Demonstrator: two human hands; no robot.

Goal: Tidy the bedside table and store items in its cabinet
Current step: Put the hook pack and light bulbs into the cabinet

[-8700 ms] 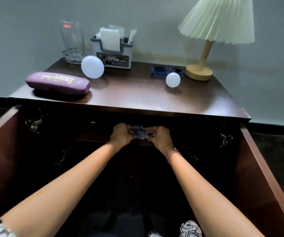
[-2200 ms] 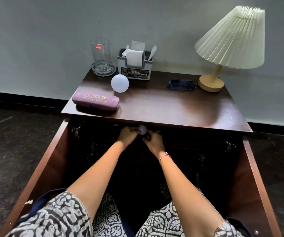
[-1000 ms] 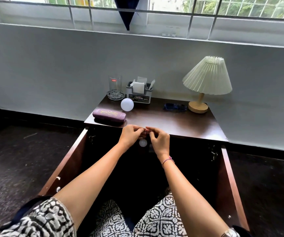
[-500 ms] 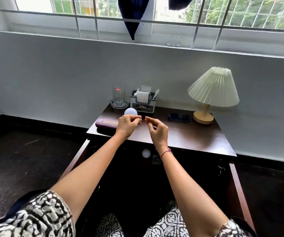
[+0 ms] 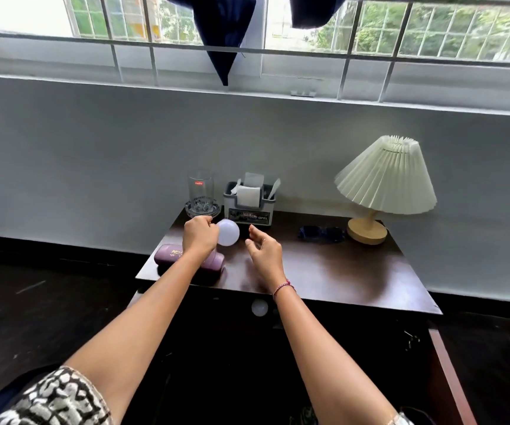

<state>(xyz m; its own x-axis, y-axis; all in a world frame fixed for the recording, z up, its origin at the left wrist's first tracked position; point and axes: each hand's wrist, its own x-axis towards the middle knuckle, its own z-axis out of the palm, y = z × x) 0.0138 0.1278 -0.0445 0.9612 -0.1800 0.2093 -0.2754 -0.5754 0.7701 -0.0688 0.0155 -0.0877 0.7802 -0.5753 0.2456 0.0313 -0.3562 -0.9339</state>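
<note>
On the dark wooden bedside table stands a large white bulb, just in front of a tissue holder. My left hand is curled against the bulb's left side; whether it grips the bulb is unclear. My right hand hovers to the bulb's right with its fingers apart and nothing in it. A purple glasses case lies under my left wrist, partly hidden. Dark sunglasses lie near the lamp. A small white bulb shows inside the open cabinet, just below the tabletop.
A drinking glass stands in a glass dish at the back left. A pleated lamp occupies the back right corner. The cabinet's right door swings out toward me. A grey wall and a window are behind.
Both hands let go of the small bulb inside the cabinet and rose to the tabletop. They now flank the large bulb. My view has pulled back and tilted up.
</note>
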